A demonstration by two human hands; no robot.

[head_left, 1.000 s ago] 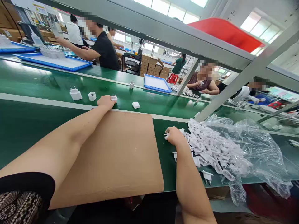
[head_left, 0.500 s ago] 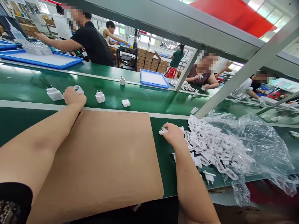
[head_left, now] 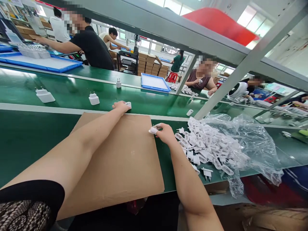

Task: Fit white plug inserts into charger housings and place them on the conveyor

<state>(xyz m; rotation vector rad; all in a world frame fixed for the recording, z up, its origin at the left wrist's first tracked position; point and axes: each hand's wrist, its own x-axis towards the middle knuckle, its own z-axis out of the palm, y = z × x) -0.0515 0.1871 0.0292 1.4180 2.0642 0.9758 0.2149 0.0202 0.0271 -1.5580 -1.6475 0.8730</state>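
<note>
My left hand (head_left: 118,107) reaches over the cardboard sheet (head_left: 127,160) to the green belt. Its fingers are closed around a white charger body (head_left: 128,105) by the belt's near edge. My right hand (head_left: 166,132) pinches a white plug piece (head_left: 153,130) above the sheet's right edge. Beside that hand lies a heap of white plug pieces (head_left: 209,141), some with pins showing. On the belt, a white two-pin charger (head_left: 94,98) stands left of my left hand, with a larger-looking white charger (head_left: 45,95) farther left.
A clear plastic bag (head_left: 255,138) spreads beyond the heap. A slanted metal post (head_left: 223,86) rises behind it. Across the belt are a blue-rimmed tray (head_left: 155,82), another small charger (head_left: 118,83) and a tray of chargers (head_left: 62,65). Several people work beyond.
My left hand has moved right along the belt from between two chargers to the charger body. My right hand has come left with its plug piece, away from the heap.
</note>
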